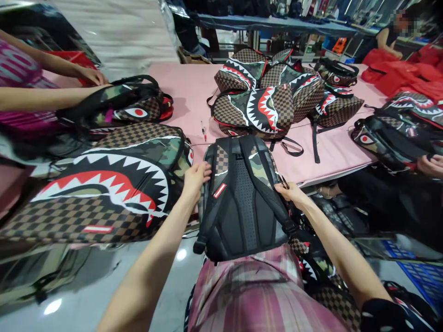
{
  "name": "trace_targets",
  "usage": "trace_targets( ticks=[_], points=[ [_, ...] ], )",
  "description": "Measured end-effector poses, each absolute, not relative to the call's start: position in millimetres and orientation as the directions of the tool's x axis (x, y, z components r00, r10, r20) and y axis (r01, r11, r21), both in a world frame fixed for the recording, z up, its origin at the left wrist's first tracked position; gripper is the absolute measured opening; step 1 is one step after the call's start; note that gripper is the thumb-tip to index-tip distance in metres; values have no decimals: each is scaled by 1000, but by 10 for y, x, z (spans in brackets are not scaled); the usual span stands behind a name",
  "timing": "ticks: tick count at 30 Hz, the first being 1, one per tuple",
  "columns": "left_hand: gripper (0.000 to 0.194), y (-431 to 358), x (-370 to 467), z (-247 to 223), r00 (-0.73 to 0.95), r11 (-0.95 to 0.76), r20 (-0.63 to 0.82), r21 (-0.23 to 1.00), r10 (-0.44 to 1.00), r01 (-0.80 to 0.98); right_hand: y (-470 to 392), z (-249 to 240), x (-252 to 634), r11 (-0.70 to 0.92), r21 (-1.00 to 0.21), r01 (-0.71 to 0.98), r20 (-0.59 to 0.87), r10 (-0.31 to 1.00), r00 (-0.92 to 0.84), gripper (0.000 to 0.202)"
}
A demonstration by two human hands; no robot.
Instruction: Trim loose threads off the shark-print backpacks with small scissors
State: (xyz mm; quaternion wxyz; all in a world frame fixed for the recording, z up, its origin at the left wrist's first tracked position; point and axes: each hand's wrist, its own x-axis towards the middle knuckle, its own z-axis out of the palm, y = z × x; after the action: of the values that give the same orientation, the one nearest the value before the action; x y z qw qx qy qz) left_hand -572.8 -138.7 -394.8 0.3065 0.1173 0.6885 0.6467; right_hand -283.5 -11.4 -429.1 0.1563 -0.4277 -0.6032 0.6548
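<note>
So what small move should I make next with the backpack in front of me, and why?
I'd probably slide the backpack slightly farther onto the pink table: its lower end juts past the edge, above the plaid fabric, and the left hand and right hand are at its opposite sides.

Bare left forearm (154,258) slanting up from 7 o'clock of view centre, left hand (198,177) between 8 and 9, fingers curled inward; bare right forearm (334,244) in from 4, right hand (288,190) between 3 and 4, fingers pinched.
</note>
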Motion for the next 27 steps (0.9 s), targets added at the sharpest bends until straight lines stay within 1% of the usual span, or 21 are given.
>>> trace_targets(
  ticks=[1, 2, 3, 4, 5, 6, 7, 8, 10, 13, 15, 17, 21, 23, 24, 27],
  points=[
    [16, -1352, -5728, -3878, -851, 144, -105, 989, 514, -35, -112, -4286, -2808, -231, -919, 319, -383, 710, -591, 43],
    [16, -1321, -5692, -3819, -861, 162, 87, 968, 501, 192, -110, -4283, -2793, -236, -914, 330, -395, 700, -595, 43],
    [16, -1298, -5614, -3780, -801, 176, 260, 895, 539, 409, -109, -4280, -2789, -238, -908, 344, -407, 694, -594, 43],
    [15, -1284, -5494, -3769, -686, 168, 368, 796, 628, 581, -110, -4279, -2795, -238, -903, 357, -415, 694, -588, 42],
    [14, -1281, -5338, -3789, -547, 131, 392, 714, 740, 688, -114, -4280, -2808, -236, -900, 367, -418, 703, -575, 41],
    [14, -1288, -5156, -3841, -394, 79, 353, 652, 849, 754, -120, -4283, -2826, -237, -897, 373, -420, 716, -557, 41],
    [14, -1304, -4961, -3921, -260, 34, 287, 608, 922, 793, -128, -4288, -2845, -245, -894, 374, -424, 730, -536, 40],
    [13, -1326, -4769, -4020, -199, 18, 250, 581, 948, 813, -136, -4295, -2865, -262, -891, 371, -432, 740, -516, 39],
    [11, -1378, -4440, -4233, -168, 8, 236, 558, 957, 830, -152, -4311, -2896, -317, -877, 362, -469, 732, -495, 38],
    [15, -1434, -4166, -4451, -220, 34, 286, 537, 933, 843, -163, -4333, -2916, -388, -859, 334, -511, 701, -498, 35],
    [14, -1434, -4102, -4500, -246, 53, 314, 516, 917, 855, -163, -4348, -2913, -407, -858, 313, -514, 688, -513, 33],
    [14, -1413, -4075, -4505, -232, 50, 318, 491, 919, 870, -163, -4371, -2900, -416, -860, 297, -510, 682, -524, 32],
    [20, -1368, -4043, -4487, -175, 33, 259, 474, 950, 880, -175, -4443, -2854, -422, -865, 272, -501, 683, -532, 30],
    [18, -1361, -4065, -4463, -141, 25, 189, 513, 972, 858, -188, -4484, -2820, -427, -866, 259, -497, 683, -536, 29],
    [17, -1363, -4090, -4444, -112, 18, 133, 561, 985, 828, -196, -4502, -2803, -430, -867, 251, -494, 682, -540, 29],
    [15, -1389, -4181, -4388, -23, 41, -35, 770, 999, 636, -216, -4546, -2759, -436, -874, 216, -477, 684, -552, 31]
  ],
)
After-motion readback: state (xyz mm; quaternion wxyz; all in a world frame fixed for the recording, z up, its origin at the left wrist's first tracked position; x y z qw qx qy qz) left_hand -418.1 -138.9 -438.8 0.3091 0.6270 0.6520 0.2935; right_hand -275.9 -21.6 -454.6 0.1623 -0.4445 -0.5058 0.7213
